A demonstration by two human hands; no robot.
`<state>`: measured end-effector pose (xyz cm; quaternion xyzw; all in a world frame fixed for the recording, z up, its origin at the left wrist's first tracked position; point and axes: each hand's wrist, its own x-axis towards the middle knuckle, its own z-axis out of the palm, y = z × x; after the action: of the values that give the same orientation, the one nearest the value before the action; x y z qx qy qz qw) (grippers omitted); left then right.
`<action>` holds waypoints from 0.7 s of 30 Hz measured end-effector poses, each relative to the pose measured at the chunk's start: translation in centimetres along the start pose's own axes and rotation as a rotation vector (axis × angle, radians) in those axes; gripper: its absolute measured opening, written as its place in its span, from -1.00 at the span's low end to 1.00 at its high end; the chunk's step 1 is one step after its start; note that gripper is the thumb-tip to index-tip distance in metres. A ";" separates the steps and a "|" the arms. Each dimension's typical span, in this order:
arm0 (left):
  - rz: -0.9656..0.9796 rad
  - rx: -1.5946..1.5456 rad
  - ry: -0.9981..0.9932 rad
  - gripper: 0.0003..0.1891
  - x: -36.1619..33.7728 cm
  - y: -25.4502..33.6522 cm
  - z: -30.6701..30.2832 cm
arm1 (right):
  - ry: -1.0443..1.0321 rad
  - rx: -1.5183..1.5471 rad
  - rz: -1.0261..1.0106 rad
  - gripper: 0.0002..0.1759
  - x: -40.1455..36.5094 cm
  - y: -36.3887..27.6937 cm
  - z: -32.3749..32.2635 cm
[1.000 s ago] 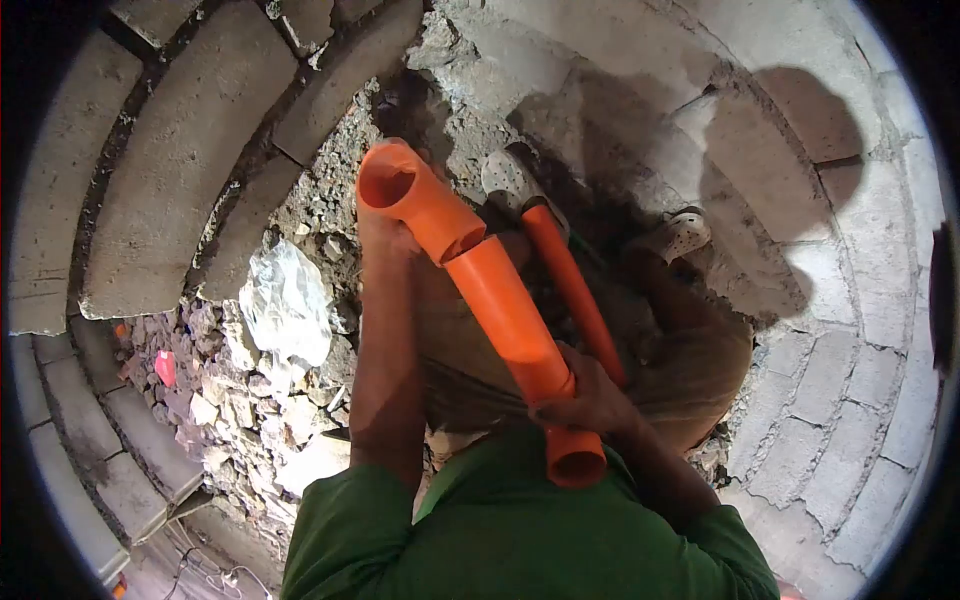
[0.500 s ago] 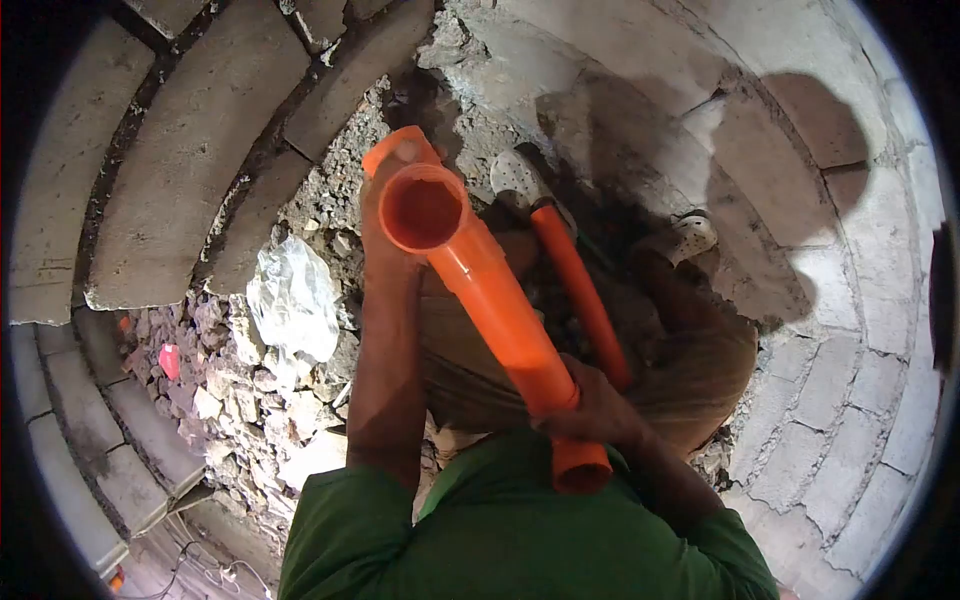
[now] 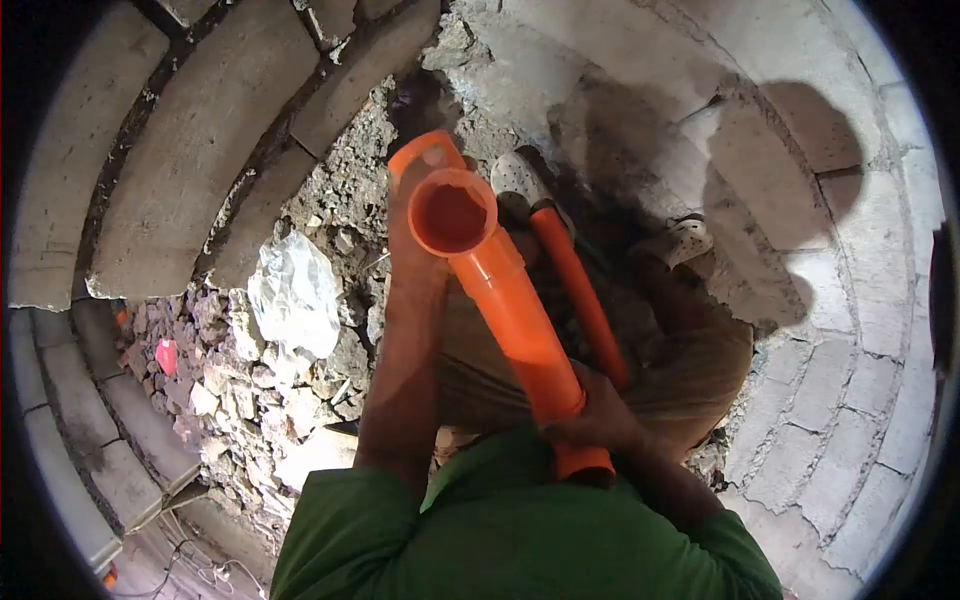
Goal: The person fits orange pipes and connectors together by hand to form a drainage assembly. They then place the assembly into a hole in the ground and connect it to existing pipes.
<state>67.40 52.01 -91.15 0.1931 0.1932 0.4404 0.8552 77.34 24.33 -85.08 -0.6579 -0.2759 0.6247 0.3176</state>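
Both my hands hold an orange plastic drainpipe (image 3: 520, 335) slanting from upper left down to my lap. Its upper end carries a branched pipe fitting (image 3: 428, 225), one round socket facing up at me. My left hand (image 3: 402, 205) grips that fitting from its left side, with most of its fingers hidden behind it. Lower down, my right hand (image 3: 600, 415) is wrapped round the pipe close to its lower end. A thinner orange pipe (image 3: 580, 290) lies across my legs, to the right of the held one, touched by neither hand.
Block walls (image 3: 205, 150) curve close on the left, and another block wall (image 3: 820, 380) stands on the right. Rubble (image 3: 250, 400) covers the ground at left, with a clear plastic bag (image 3: 295, 295) on it. My perforated shoes (image 3: 518, 178) are ahead. Wires (image 3: 215, 572) lie at lower left.
The fitting end of the drainpipe and my left hand have shifted slightly right and down. My right hand keeps its hold near the lower end, which has risen slightly.
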 end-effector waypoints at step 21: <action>-0.187 0.994 -0.499 -0.28 -2.6 0.6 5.2 | -0.005 -0.452 -0.294 -0.50 5.4 -0.7 -3.7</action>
<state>68.21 49.32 -85.98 0.6530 0.1857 0.1601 0.7166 81.39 28.59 -87.93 -0.6633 -0.5019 0.4960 0.2492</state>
